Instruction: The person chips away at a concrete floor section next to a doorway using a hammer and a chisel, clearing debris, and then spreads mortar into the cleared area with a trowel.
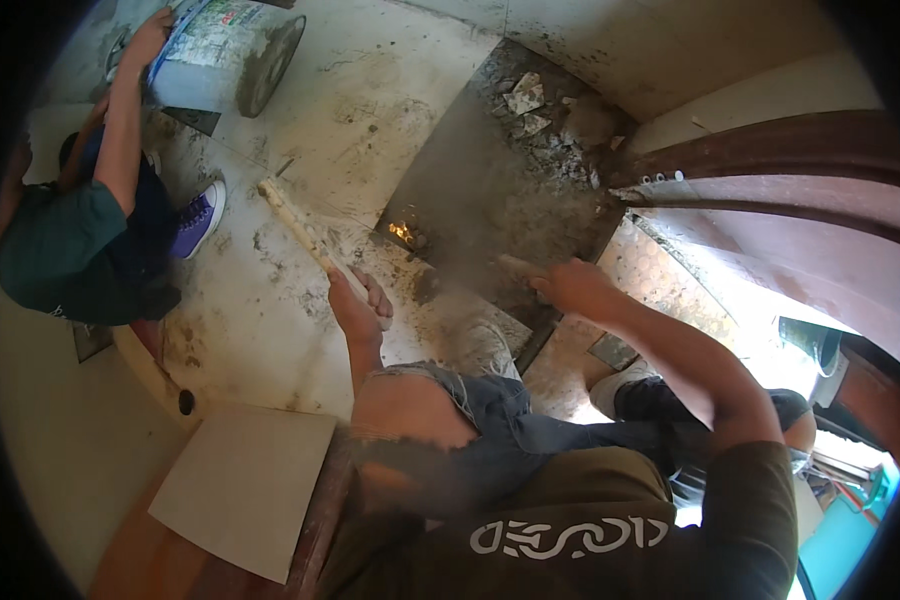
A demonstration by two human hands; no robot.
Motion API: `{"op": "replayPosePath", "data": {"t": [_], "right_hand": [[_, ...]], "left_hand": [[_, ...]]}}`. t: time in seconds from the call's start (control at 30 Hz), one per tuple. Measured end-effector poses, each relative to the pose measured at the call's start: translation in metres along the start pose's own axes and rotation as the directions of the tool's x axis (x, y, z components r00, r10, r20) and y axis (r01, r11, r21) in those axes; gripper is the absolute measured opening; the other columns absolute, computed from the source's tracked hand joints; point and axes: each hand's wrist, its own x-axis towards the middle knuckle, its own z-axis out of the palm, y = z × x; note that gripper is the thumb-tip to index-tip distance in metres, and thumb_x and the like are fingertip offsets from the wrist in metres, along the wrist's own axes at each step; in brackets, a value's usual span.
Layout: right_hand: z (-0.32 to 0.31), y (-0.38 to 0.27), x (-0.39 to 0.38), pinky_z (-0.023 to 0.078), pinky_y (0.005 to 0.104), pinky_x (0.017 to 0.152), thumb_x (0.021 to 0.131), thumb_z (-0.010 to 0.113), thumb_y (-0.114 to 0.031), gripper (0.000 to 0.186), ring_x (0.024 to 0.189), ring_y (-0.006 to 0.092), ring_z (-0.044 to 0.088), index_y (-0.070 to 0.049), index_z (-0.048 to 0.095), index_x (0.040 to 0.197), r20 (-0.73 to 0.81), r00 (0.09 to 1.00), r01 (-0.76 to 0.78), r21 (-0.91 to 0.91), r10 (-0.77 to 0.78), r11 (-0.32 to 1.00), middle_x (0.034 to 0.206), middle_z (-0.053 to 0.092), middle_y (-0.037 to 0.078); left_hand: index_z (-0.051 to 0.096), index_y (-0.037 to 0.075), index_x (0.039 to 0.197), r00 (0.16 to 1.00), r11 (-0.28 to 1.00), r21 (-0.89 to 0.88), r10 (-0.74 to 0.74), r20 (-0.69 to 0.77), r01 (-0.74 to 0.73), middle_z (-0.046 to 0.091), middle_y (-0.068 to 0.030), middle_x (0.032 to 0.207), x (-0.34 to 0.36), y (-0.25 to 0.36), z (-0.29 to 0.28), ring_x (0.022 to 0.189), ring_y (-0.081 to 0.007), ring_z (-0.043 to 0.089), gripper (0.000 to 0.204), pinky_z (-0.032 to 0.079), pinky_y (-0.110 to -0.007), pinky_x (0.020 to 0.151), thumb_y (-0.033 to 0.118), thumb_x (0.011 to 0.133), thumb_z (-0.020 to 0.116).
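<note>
My left hand [358,305] is wrapped round the lower end of a long, pale, rough wooden stick [298,222]. The stick slants up and left above the stained floor. Off to the right, my right hand [578,288] is closed on a tool with a short pale handle [520,266]; its far part is lost in blur and dust. Both hands are beside a dark dug-out patch of floor [490,170], where the surface is stripped. Broken tile pieces and rubble [526,95] lie at its far end. A small orange glow [401,232] shows at its left edge.
At the upper left another person [80,240] crouches with a hand on a tipped, dirty white bucket [232,55]. A white board [250,490] lies on a brown surface at the lower left. Dark reddish door framing [770,140] and a teal container [850,545] are at the right.
</note>
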Motion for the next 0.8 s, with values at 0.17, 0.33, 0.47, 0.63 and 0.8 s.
{"op": "replayPosePath", "data": {"t": [0.17,0.33,0.47,0.63,0.8], "right_hand": [[0.039,0.013,-0.02,0.053,0.05,0.076,0.097,0.044,-0.048,0.053,0.089,0.0412,0.066,-0.001,0.051,0.121,-0.043,0.987,-0.156,-0.037,0.155,0.987,0.089,0.068,0.023],[0.08,0.001,-0.007,0.052,0.052,0.076,0.096,0.044,-0.052,0.057,0.087,0.0439,0.066,0.001,0.05,0.115,-0.033,0.984,-0.172,0.075,0.175,0.982,0.088,0.067,0.027],[0.077,-0.017,-0.008,0.053,0.0509,0.076,0.096,0.043,-0.052,0.055,0.088,0.0428,0.066,0.0,0.049,0.115,-0.054,0.977,-0.203,0.063,0.206,0.977,0.089,0.067,0.027],[0.065,-0.024,-0.018,0.051,0.0508,0.081,0.097,0.042,-0.049,0.052,0.094,0.0425,0.065,-0.001,0.049,0.116,-0.017,0.973,-0.221,0.185,0.228,0.958,0.094,0.067,0.027],[0.101,-0.072,0.125,0.05,0.0511,0.083,0.097,0.044,-0.046,0.049,0.097,0.0413,0.064,-0.001,0.05,0.118,-0.102,0.993,-0.039,0.211,0.061,0.977,0.098,0.066,0.026]], "left_hand": [[0.041,0.013,0.085,1.0,0.999,-0.043,0.007,0.003,-0.007,0.039,-0.0022,0.058,0.005,-0.012,-0.013,0.041,-0.0143,0.035,0.053,0.033,-0.029,0.04,0.064,0.095,0.033],[0.041,0.012,0.085,0.999,0.997,0.063,0.046,0.017,-0.047,0.039,-0.0022,0.058,0.009,-0.012,-0.001,0.041,-0.0144,0.034,0.055,0.033,-0.03,0.04,0.066,0.094,0.034],[0.04,0.012,0.084,1.0,1.0,-0.023,-0.014,0.006,0.014,0.038,-0.0021,0.057,0.017,-0.014,-0.003,0.041,-0.0147,0.035,0.055,0.034,-0.031,0.04,0.066,0.094,0.033],[0.04,0.013,0.082,1.0,0.999,0.03,0.015,-0.005,-0.015,0.037,-0.0019,0.055,0.018,-0.012,-0.01,0.041,-0.0152,0.035,0.055,0.034,-0.031,0.04,0.065,0.095,0.032],[0.041,0.015,0.083,0.999,0.999,-0.043,-0.01,-0.038,0.009,0.036,-0.0001,0.054,0.015,-0.016,0.004,0.039,-0.013,0.032,0.054,0.03,-0.027,0.037,0.068,0.092,0.038]]}}
